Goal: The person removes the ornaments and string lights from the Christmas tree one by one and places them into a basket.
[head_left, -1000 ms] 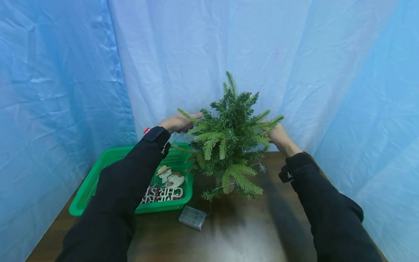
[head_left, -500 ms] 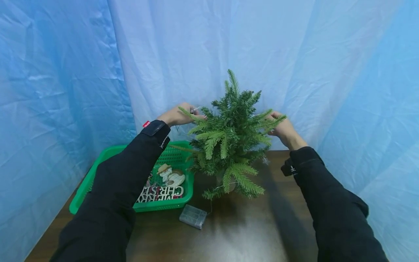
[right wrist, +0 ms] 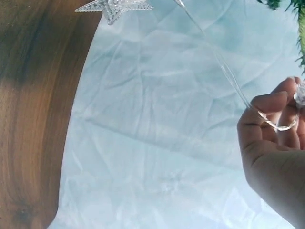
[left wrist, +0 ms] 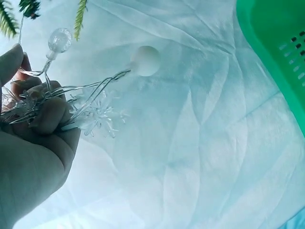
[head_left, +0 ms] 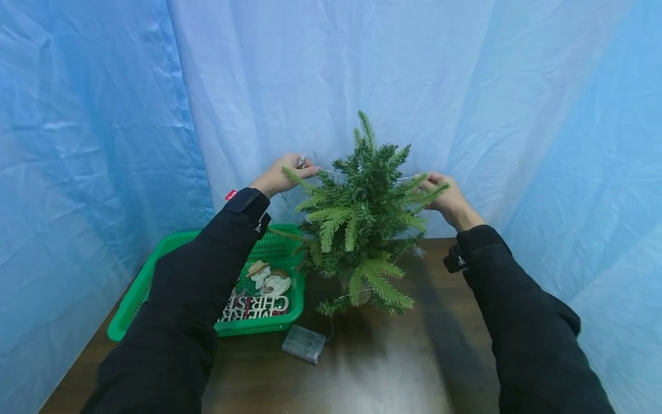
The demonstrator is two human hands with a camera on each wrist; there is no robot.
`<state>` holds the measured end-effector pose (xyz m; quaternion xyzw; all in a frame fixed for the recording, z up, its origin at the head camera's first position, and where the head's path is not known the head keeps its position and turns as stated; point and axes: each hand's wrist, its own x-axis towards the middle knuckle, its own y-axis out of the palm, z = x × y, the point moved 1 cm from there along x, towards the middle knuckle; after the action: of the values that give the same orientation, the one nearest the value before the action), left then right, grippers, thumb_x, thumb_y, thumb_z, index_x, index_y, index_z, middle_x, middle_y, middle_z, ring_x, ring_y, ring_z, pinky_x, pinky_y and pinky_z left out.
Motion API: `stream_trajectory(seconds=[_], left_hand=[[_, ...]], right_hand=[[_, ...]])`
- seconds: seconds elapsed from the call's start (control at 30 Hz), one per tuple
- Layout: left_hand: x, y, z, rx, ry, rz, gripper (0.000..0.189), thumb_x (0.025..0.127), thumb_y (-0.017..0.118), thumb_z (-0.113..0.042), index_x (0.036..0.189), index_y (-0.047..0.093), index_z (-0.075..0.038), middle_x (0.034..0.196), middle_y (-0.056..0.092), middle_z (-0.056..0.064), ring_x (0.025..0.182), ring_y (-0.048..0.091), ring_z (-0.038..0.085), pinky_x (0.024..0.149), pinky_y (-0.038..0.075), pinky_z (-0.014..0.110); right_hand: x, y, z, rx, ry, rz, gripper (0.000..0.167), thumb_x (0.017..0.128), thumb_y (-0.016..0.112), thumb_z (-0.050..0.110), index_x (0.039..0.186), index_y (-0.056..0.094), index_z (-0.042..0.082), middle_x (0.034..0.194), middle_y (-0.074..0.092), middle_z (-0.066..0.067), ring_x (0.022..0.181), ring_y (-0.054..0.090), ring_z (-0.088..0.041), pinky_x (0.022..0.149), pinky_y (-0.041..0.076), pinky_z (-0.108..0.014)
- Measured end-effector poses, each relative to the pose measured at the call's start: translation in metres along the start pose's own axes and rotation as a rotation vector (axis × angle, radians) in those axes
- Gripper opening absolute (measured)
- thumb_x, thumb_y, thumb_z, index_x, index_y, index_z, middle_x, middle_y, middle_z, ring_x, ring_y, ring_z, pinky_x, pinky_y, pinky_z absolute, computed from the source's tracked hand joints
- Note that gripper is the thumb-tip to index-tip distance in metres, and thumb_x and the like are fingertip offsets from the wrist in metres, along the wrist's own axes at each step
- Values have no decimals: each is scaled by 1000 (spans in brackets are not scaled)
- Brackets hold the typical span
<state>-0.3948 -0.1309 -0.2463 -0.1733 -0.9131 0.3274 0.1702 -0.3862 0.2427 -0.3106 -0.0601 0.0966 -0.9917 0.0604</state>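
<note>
A small artificial Christmas tree (head_left: 362,218) stands on the table, one hand behind each side of it. My left hand (head_left: 281,174) grips a bunch of string lights; in the left wrist view a clear ball bulb (left wrist: 60,40), a frosted ball (left wrist: 145,60) and a clear snowflake (left wrist: 97,114) stick out of the fist. My right hand (head_left: 449,200) pinches the same string's clear wire (right wrist: 221,64) at the tree's right. A clear star (right wrist: 113,9) shows at the top of the right wrist view. The wire stretch behind the tree is mostly hidden by branches.
A green plastic basket (head_left: 256,328) sits at the left under my left sleeve, with a snowman ornament (head_left: 269,280) and Merry Christmas letter signs (head_left: 256,307) in it. A clear battery box (head_left: 303,344) lies before the tree. Blue-white curtains (head_left: 331,69) enclose the table (head_left: 383,374).
My left hand has risen with the bunch of lights, and wire now shows between it and the tree. My right hand has moved slightly up and outward, still at the tree's right side.
</note>
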Motion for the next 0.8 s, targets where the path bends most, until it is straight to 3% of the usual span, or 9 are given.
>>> stream_trajectory(seconds=[0.17, 0.33, 0.5, 0.63, 0.73, 0.8], left_hand=[[1, -3, -6, 14, -20, -44, 28, 106, 58, -29, 103, 64, -1, 67, 33, -1, 58, 27, 14, 62, 28, 31], [3, -5, -13, 18, -62, -23, 28, 103, 62, -32, 92, 59, -7, 66, 33, -2, 56, 24, 14, 60, 27, 31], [7, -4, -13, 36, -76, -2, 25, 104, 62, -30, 93, 60, -8, 65, 32, -2, 54, 23, 12, 58, 27, 30], [8, -1, -10, 124, -134, 137, 22, 105, 60, -26, 103, 65, -5, 63, 34, -3, 50, 24, 9, 52, 27, 26], [6, -1, -9, 109, -170, 202, 20, 105, 59, -25, 103, 62, -5, 63, 36, -4, 48, 25, 7, 50, 27, 24], [6, -3, -9, 53, -155, 145, 23, 106, 59, -27, 94, 59, -7, 62, 33, -4, 48, 24, 8, 50, 26, 25]], right_hand=[[3, 2, 11, 110, -17, 2, 51, 106, 55, 33, 144, 48, -1, 103, 60, 2, 75, 58, -10, 67, 49, -25], [3, -1, 24, 146, -1, -28, 43, 107, 55, 30, 137, 54, -1, 91, 62, 4, 71, 56, -12, 68, 50, -24], [0, 2, 35, -19, 11, -57, 47, 108, 52, 30, 140, 52, -4, 96, 63, 2, 80, 57, -10, 76, 50, -25], [-4, 10, 43, -200, -4, -42, 46, 110, 47, 24, 140, 50, -10, 96, 60, -1, 84, 58, -10, 73, 50, -25], [-8, 13, 53, -270, -37, -18, 38, 110, 44, 20, 124, 58, -12, 82, 59, -1, 69, 55, -12, 63, 47, -26], [-10, 16, 61, -266, -71, -22, 34, 110, 42, 19, 109, 60, -10, 77, 57, -3, 58, 48, -12, 57, 44, -27]])
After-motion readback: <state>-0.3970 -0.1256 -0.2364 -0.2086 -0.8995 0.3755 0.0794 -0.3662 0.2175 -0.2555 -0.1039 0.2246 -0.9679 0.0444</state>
